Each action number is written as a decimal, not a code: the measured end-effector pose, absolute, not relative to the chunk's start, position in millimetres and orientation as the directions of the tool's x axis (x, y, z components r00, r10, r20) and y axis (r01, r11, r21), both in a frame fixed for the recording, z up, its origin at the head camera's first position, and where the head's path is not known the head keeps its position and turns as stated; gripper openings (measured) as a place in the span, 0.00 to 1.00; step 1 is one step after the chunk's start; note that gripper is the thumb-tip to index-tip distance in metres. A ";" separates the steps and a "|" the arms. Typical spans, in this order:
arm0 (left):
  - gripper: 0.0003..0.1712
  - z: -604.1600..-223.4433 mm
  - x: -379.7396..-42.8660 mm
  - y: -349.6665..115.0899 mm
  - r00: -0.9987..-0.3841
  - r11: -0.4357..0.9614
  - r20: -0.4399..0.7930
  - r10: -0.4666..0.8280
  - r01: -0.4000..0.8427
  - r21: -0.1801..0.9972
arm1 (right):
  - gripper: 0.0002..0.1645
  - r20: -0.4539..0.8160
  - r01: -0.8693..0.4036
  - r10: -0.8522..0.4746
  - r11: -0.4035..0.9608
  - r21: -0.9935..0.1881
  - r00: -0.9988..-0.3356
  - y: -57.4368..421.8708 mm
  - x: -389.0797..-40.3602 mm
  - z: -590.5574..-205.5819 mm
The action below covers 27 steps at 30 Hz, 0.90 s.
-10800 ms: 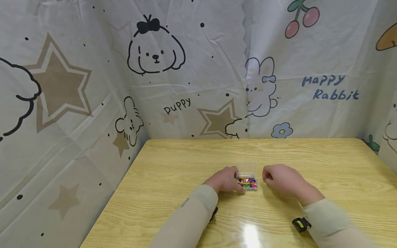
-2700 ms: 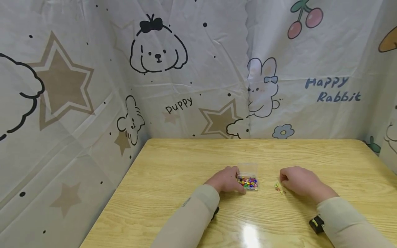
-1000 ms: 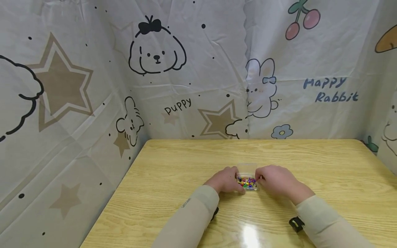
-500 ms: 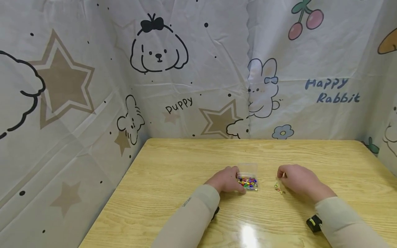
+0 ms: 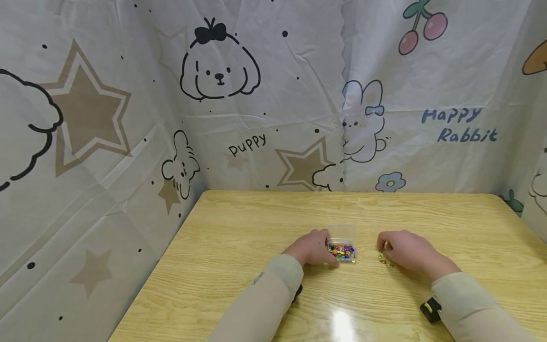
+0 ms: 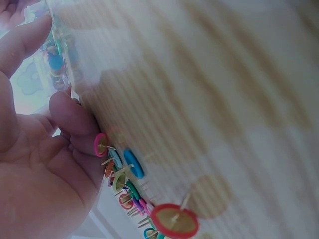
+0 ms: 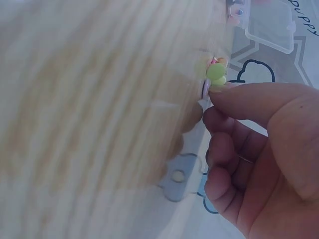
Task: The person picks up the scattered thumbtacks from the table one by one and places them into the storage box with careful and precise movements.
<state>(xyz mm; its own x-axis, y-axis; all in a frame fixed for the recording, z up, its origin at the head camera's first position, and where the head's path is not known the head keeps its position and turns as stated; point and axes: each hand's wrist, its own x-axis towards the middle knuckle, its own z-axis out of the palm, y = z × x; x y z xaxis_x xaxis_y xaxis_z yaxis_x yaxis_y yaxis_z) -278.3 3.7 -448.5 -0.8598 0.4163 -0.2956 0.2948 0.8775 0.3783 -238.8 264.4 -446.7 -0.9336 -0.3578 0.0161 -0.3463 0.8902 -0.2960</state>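
An open clear plastic box [image 5: 342, 259] of colourful thumbtacks stands mid-table, lid [image 5: 341, 232] raised behind. My left hand [image 5: 312, 247] grips its left side, thumb at the near corner. Close by that hand in the left wrist view, several loose thumbtacks [image 6: 133, 163] rest on the table, a red one [image 6: 174, 221] nearest. Right of the box, my right hand [image 5: 406, 249] is at a small group of thumbtacks [image 5: 383, 260] on the table, partly covering it. In the right wrist view its thumb tip meets a lilac thumbtack [image 7: 206, 88] beside green ones [image 7: 216, 72]; whether it is pinched is unclear.
The wood-grain table [image 5: 239, 213] carries the box and the tacks. A printed cloth [image 5: 256, 109] hangs along its back and sides. A black wrist device [image 5: 430, 309] sits under the right sleeve.
A second ago my right hand was at the box's right edge; it moved right to the small group, then slightly left and down. The group was absent 10.8 seconds ago. My left hand stays.
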 end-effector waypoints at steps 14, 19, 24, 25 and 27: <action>0.34 -449.6 -278.8 3.7 -0.864 0.876 -0.301 0.404 0.270 0.400 | 0.09 0.046 -0.294 -0.291 0.926 -0.236 -0.956 265.8 -240.1 -443.9; 0.33 -448.7 -278.8 4.4 -0.863 0.875 -0.297 0.409 0.278 0.397 | 0.09 0.076 -0.321 -0.312 0.914 -0.248 -0.947 256.9 -239.1 -436.2; 0.33 -448.5 -278.1 5.0 -0.864 0.870 -0.297 0.407 0.267 0.415 | 0.08 0.056 -0.350 -0.348 0.898 -0.265 -0.936 237.1 -237.5 -429.9; 0.33 -448.6 -278.0 5.2 -0.865 0.868 -0.296 0.406 0.264 0.421 | 0.08 0.051 -0.358 -0.357 0.897 -0.261 -0.933 232.6 -237.3 -428.9; 0.32 -448.5 -277.7 5.3 -0.866 0.865 -0.293 0.406 0.261 0.428 | 0.08 0.052 -0.375 -0.375 0.891 -0.255 -0.925 224.2 -236.8 -427.3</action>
